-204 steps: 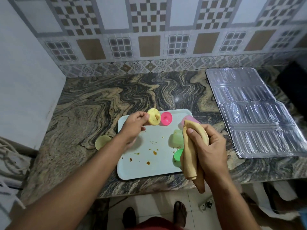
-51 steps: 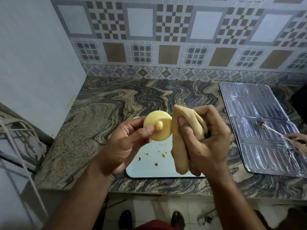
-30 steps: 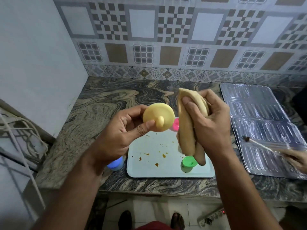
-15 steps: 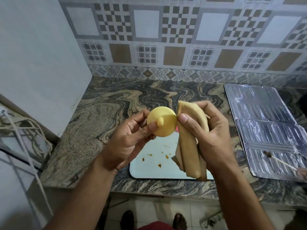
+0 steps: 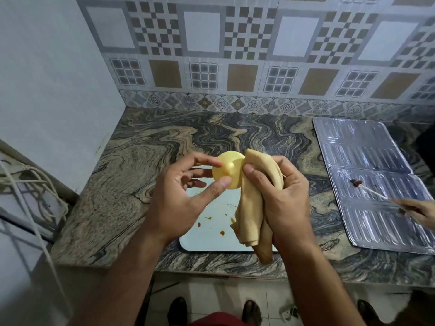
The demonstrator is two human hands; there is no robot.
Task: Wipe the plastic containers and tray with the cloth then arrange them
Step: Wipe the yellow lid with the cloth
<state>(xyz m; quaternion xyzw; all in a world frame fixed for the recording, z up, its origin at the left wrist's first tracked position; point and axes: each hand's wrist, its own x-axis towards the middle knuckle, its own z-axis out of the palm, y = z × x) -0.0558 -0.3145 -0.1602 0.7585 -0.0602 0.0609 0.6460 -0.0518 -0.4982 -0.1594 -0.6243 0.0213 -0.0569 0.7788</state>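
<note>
My left hand (image 5: 181, 198) pinches a round yellow plastic container piece (image 5: 227, 172) with a small knob, held up above the counter between thumb and fingertips. My right hand (image 5: 280, 198) grips a folded tan cloth (image 5: 253, 208) and holds its top against the yellow piece's right edge. Below both hands lies the pale tray (image 5: 209, 234) with several brown stains on it. The other coloured containers are hidden behind my hands.
A ribbed silver foil sheet (image 5: 367, 165) covers the right of the marbled counter (image 5: 164, 142). Another person's hand (image 5: 416, 210) at the right edge holds a thin stick over it. White cords (image 5: 30, 184) hang at the left. A tiled wall stands behind.
The cloth moved away from the yellow piece a second ago and is back against its right edge. The stick hand at the right shifted over the foil.
</note>
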